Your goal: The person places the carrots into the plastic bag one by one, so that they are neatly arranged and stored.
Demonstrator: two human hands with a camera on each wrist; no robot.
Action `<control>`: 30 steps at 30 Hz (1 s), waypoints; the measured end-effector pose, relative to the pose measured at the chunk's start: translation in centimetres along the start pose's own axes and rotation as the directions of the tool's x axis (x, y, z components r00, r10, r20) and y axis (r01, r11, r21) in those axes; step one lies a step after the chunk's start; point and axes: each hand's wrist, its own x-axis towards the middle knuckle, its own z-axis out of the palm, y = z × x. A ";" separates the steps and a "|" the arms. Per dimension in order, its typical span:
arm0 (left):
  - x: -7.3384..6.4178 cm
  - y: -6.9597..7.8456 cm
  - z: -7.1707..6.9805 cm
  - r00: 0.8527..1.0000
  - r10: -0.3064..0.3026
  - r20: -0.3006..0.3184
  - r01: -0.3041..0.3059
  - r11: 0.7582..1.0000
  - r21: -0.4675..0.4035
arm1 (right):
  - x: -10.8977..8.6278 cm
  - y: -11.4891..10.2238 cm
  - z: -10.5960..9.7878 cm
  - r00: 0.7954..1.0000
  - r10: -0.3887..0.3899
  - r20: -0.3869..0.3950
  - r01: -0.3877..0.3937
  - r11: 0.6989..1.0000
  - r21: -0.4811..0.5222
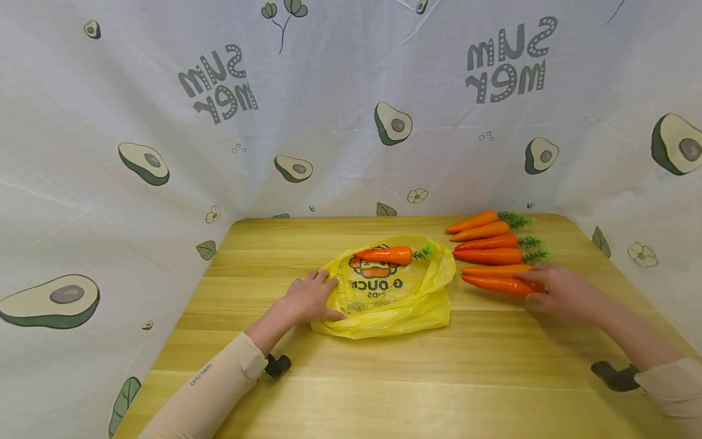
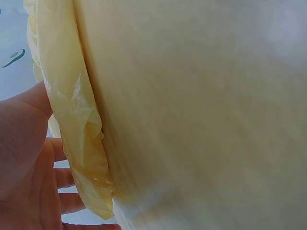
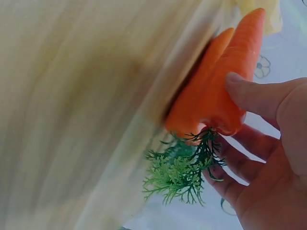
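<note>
A yellow plastic bag (image 1: 395,317) with a duck print lies flat, and one orange carrot (image 1: 386,255) with a green top rests on it. At the bag's left edge is my left hand (image 1: 311,297), its fingers spread. In the left wrist view those fingers (image 2: 64,177) reach fairly straight behind the crumpled yellow plastic (image 2: 79,110). My right hand (image 1: 565,292) grips the nearest carrot (image 1: 496,284) by its thick end. The right wrist view has the thumb on this carrot (image 3: 232,72), with a second carrot (image 3: 199,93) right beside it and feathery green leaves (image 3: 180,167) below.
Several more carrots (image 1: 485,242) lie in a row on the right of the wooden table (image 1: 373,390), tips pointing left towards the bag. A white curtain (image 1: 340,85) printed with avocados hangs behind the table and along both sides.
</note>
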 end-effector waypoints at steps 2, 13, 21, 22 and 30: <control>0.0 0.0 0.0 1.000 0.001 0.002 -0.001 1.000 0.002 | 0.0 -0.2 -0.4 1.000 0.009 0.006 -0.008 1.000 -0.010; 0.0 -0.2 0.1 1.000 0.002 0.005 -0.002 1.000 0.007 | 0.8 -1.0 -2.1 1.000 -0.008 -0.022 0.008 1.000 -0.012; 0.0 -0.3 0.3 1.000 0.001 0.005 -0.001 1.000 0.013 | 2.2 -2.7 -3.9 1.000 -0.001 -0.010 0.001 1.000 0.014; 0.0 -0.3 0.3 1.000 0.002 0.003 -0.002 1.000 0.012 | 2.4 -2.9 -4.0 1.000 -0.011 -0.021 0.011 1.000 0.015; 0.1 -0.4 0.5 1.000 0.004 0.001 -0.004 1.000 0.022 | 4.7 -4.3 -4.5 0.993 -0.105 -0.050 0.105 0.995 -0.005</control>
